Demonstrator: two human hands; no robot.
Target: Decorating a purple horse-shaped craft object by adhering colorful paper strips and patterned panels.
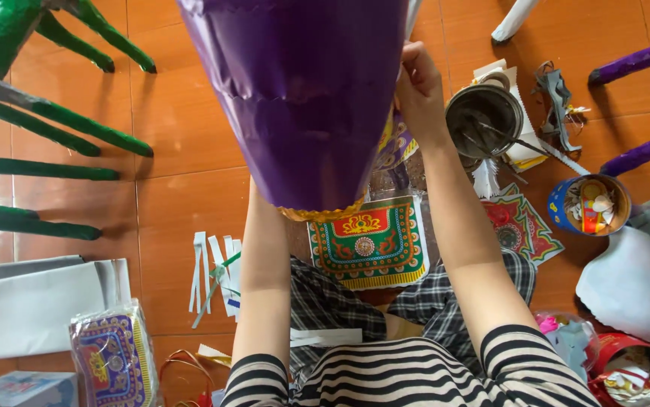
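Observation:
A large purple paper-covered form (306,98) with a gold fringed rim fills the upper middle of the view, held up over my lap. My right hand (415,90) presses against its right side, fingers closed on the purple covering beside a patterned paper piece (394,147). My left forearm (263,279) runs up behind the form, and my left hand is hidden by it. A green, red and yellow ornamental paper sheet (370,245) lies on the floor below the form.
Green paper-wrapped sticks (46,143) fan out at left. White paper strips (215,279), grey sheets (35,305) and a bagged purple print (110,362) lie lower left. A metal pot (483,117), blue tin (588,205), red tin (634,369) and purple legs (641,60) stand at right.

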